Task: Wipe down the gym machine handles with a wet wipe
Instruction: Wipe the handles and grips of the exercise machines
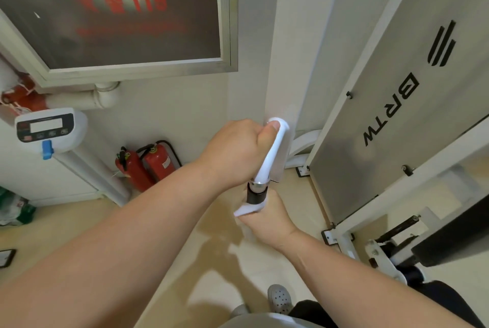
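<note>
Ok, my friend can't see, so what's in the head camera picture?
A person's left hand grips a white gym machine bar while the right hand holds a white wet wipe wrapped round its black cylindrical handle just below. Two red fire extinguishers stand on the floor by the wall behind.

We are gripping the upper end of the handle (271, 154) with our left hand (238, 147), thumb on its tip; our right hand (267, 221) is clutching the wet wipe (247, 210) around its lower end, forearms extended.
</note>
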